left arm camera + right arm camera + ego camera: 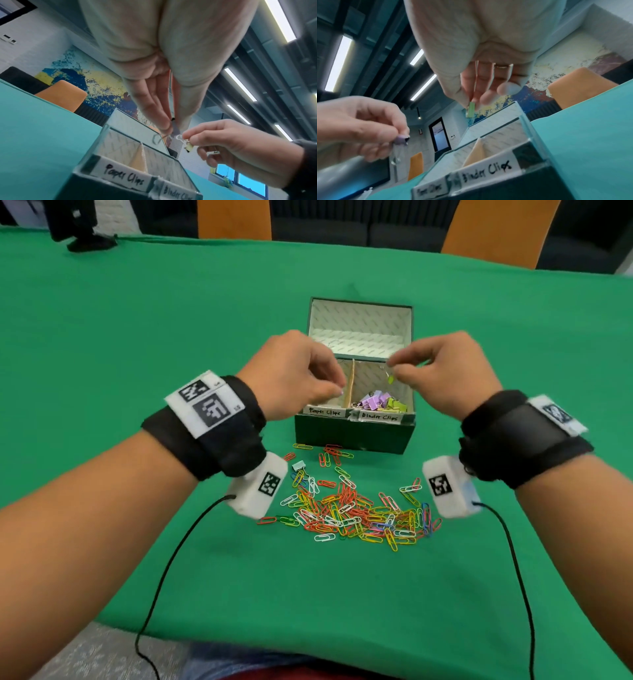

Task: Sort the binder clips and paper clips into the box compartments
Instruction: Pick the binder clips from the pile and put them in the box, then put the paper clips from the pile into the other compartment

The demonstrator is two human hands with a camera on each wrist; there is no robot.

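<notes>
Head view shows the right hand (442, 374) pinching a green binder clip (390, 379) by its wire handle, so the clip hangs down directly over the binder-clip compartment (380, 392) of the box (352, 436), where other binder clips (378, 402) lie already. The left hand (298, 374) is over the paper-clip side (339, 392), fingers and thumb pressed on a small purple clip (401, 140) with a wire loop (156, 139) hanging below. I judge that the green clip needs only a release, while the purple one seems to belong across the divider (350, 385), to the right.
</notes>
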